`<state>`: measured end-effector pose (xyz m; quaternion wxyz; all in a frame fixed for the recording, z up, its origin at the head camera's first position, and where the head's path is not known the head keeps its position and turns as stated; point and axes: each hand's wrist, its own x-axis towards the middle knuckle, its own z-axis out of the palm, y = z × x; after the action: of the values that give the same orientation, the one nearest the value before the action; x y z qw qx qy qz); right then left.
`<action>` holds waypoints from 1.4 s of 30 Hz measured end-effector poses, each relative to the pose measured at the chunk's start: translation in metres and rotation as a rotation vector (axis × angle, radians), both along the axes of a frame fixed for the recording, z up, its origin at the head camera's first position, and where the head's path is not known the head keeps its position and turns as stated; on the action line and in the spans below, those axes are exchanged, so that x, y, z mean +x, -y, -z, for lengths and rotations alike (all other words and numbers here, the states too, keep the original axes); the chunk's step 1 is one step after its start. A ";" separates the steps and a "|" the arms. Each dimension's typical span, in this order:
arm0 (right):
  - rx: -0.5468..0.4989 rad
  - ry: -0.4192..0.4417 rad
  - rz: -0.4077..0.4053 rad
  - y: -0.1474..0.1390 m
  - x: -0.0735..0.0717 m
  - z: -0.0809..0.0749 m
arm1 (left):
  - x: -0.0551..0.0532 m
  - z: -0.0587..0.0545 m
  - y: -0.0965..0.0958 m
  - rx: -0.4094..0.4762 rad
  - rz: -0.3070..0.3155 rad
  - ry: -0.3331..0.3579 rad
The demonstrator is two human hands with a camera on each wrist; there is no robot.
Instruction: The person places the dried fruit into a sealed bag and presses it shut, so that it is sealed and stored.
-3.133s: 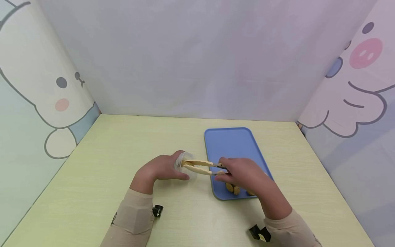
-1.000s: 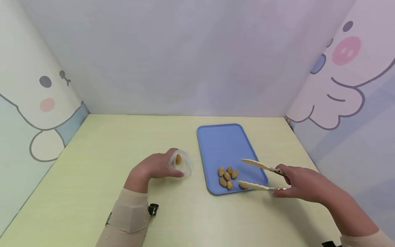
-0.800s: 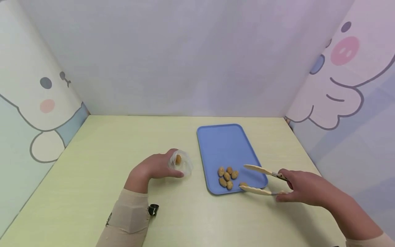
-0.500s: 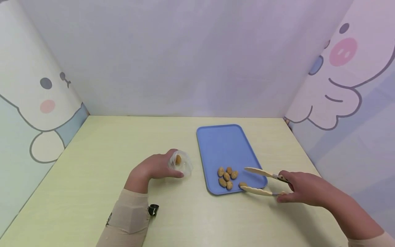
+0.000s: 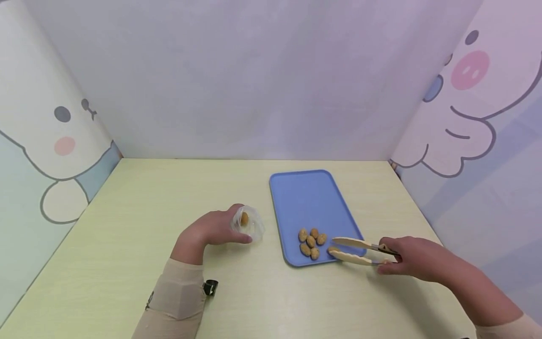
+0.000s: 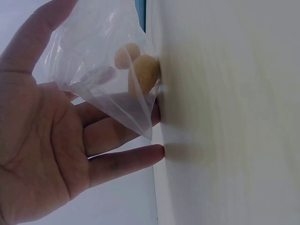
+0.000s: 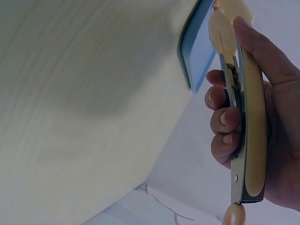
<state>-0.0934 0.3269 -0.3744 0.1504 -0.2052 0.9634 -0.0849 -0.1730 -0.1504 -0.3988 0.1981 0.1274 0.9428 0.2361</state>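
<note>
My left hand (image 5: 213, 228) holds a clear plastic bag (image 5: 254, 230) upright on the table, its mouth spread between thumb and fingers. Two tan rounded pieces (image 6: 143, 76) lie inside it in the left wrist view. With curled fingers and thumb, my right hand (image 5: 412, 258) grips a pair of cream-tipped metal tongs (image 7: 254, 126). Their tips stand slightly apart over the near right corner of the blue tray (image 5: 300, 197). One brown oval piece (image 5: 331, 250) is at the lower tip, partly hidden by it. Several similar pieces (image 5: 311, 241) cluster left of the tongs.
The tray's raised rim runs around the pieces. A pale wood-grain table (image 5: 169, 188) extends around the tray and the bag. Behind it stands a grey-white wall (image 5: 262, 94), with cartoon-printed panels on both sides.
The tongs have gone from the bag's mouth back to the tray's near right corner. Since half a second ago their tips have drawn closer together around the single piece. The left hand stays still.
</note>
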 end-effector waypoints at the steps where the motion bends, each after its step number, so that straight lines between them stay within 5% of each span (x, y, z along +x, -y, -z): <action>1: -0.008 0.009 -0.003 0.000 0.000 0.000 | 0.000 0.000 0.000 -0.003 -0.001 0.001; 10: -0.020 -0.029 -0.054 -0.001 0.001 0.002 | -0.001 0.002 0.001 -0.013 -0.002 0.004; 25: 0.071 -0.233 -0.034 -0.003 -0.002 0.004 | -0.002 0.003 0.001 -0.001 0.001 0.004; 42: 0.064 -0.174 -0.023 -0.006 -0.006 0.009 | -0.001 0.001 0.001 -0.008 0.000 0.001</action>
<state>-0.0990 0.3326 -0.3835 0.0738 -0.2178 0.9726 -0.0343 -0.1739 -0.1517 -0.3999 0.1991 0.1265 0.9436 0.2323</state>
